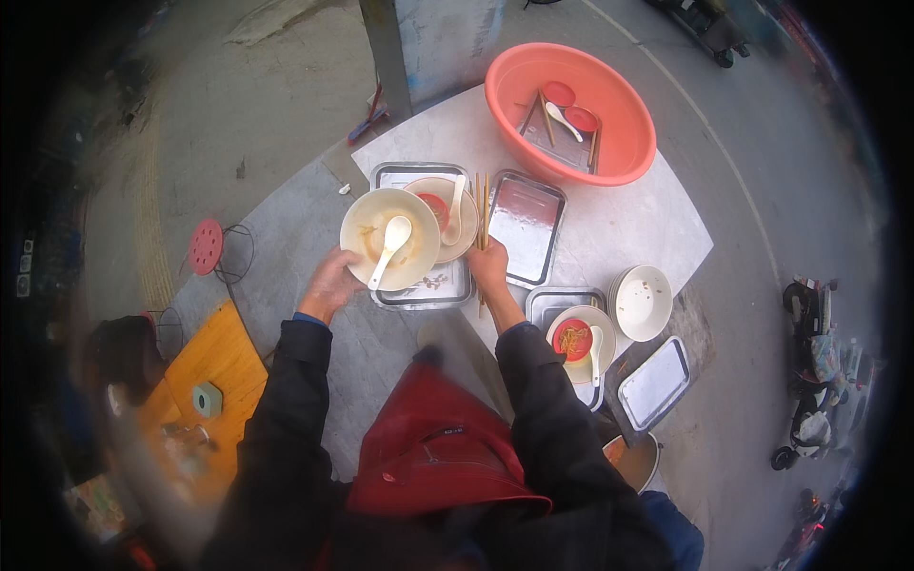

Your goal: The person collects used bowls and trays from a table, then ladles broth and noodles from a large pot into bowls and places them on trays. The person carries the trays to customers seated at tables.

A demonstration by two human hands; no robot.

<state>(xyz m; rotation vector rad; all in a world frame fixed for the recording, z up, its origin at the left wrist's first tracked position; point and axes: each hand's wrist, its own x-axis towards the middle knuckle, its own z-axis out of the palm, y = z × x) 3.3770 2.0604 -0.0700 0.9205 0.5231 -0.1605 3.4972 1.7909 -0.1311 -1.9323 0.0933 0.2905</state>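
My left hand (pixel 334 282) grips the rim of a cream bowl (pixel 350 228), which has brown residue and a white soup spoon (pixel 394 239) inside. Bunched upright in my right hand (pixel 488 265) are several wooden chopsticks (pixel 486 207). Partly behind the held bowl is a second bowl (pixel 468 239) with a small red dish (pixel 435 207) and another white spoon (pixel 455 214). My right fingers are close to its rim; whether they touch it I cannot tell. Beneath both bowls lies a metal tray (pixel 457 289) with dark scraps on its surface.
On the white table (pixel 678 221), a large orange basin (pixel 618 160) holds a tray, red dishes, a spoon and chopsticks. To the right are a bare metal tray (pixel 527 232), stacked bowls (pixel 643 314), and a bowl (pixel 609 330) with food scraps. A bucket (pixel 639 464) stands below.
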